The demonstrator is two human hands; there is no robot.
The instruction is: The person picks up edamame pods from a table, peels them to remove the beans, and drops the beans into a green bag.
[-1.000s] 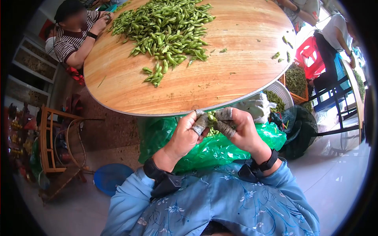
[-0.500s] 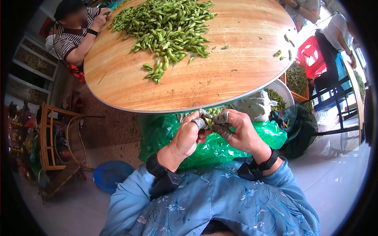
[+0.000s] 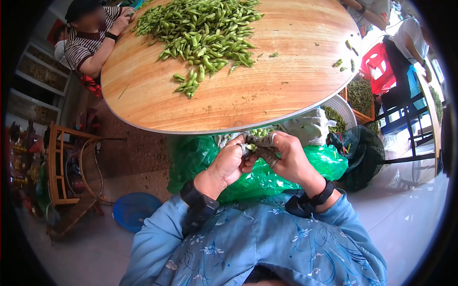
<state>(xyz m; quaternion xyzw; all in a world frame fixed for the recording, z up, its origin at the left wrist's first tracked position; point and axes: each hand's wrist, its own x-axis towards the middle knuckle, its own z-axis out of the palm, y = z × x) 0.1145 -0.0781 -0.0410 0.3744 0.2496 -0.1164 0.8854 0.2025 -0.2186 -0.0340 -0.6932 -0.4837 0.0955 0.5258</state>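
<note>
Just below the near edge of the round wooden table, my left hand and my right hand meet fingertip to fingertip. Both have tape wrapped round thumb and forefinger. Between them they pinch a green pod, mostly covered by the fingers. Shiny green plastic spreads out beneath my hands, with shelled green beans showing just beyond the fingers. A large heap of green pods lies on the far part of the table.
A person sits at the table's left side. A white basket and an orange crate of pods stand to the right, by red stools. A blue basin and a wooden chair are at left.
Both hands have stayed together below the table edge, while the fingers have closed in more tightly. The pod that showed between them is now mostly hidden.
</note>
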